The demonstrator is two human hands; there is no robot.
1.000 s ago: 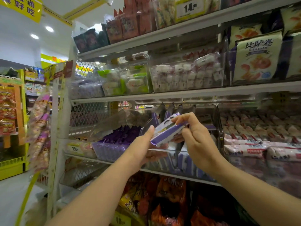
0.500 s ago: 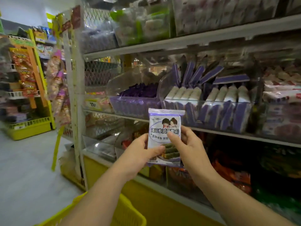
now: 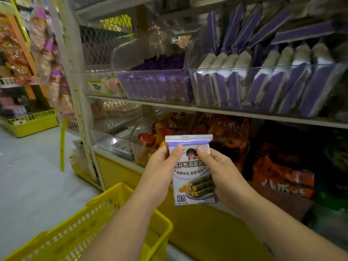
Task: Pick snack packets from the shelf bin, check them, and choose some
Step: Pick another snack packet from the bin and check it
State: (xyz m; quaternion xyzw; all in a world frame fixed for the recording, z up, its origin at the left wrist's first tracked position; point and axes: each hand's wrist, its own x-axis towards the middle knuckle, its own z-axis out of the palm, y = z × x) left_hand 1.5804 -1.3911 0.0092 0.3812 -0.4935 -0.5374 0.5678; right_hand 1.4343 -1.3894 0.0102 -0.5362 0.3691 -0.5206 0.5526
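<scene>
Snack packet sits at lower centre of the frame, gripped at its sides by left hand and right hand, thumbs on its printed front. Yellow basket lies lower left; orange bags crowd behind it, clear shelf bin of purple packets upper right. Packet stands upright, long axis vertical, front facing the camera.

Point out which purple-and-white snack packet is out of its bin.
The packet gripped by the left hand and right hand; the others stand packed in the clear bin above.

Snack packet — purple and white, yellow basket
</scene>
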